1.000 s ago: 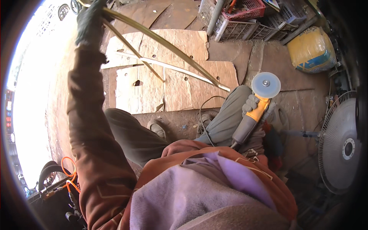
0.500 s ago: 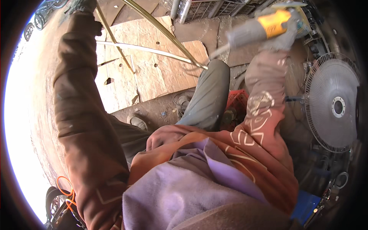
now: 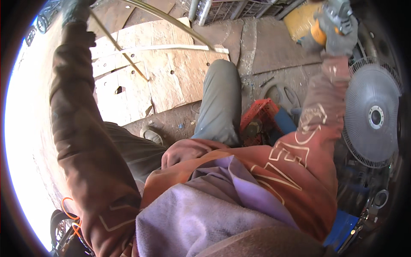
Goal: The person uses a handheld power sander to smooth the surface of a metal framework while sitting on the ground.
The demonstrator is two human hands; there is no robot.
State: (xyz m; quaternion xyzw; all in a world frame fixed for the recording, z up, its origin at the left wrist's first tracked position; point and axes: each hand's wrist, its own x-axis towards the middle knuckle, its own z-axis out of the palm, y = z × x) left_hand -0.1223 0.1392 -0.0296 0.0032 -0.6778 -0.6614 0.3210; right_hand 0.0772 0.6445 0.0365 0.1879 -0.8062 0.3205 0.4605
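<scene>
My gloved left hand (image 3: 75,9) reaches up to the top left and grips a thin yellowish metal frame (image 3: 171,21) whose bars slant over the plywood sheets (image 3: 141,81). My gloved right hand (image 3: 338,38) is raised at the top right and is closed around an angle grinder (image 3: 327,23) with an orange and grey body. The grinder's disc is out of sight. My knees and a shoe (image 3: 152,135) show below the plywood.
A grey fan (image 3: 372,115) stands at the right. A red plastic crate (image 3: 261,120) with a blue object beside it lies by my right leg. Wire crates (image 3: 231,8) and a yellow container (image 3: 299,21) sit at the top. Orange cable (image 3: 68,214) lies lower left.
My right hand has lifted the grinder from beside my knee up to the top right. The view has tilted, so the plywood and frame have shifted upward.
</scene>
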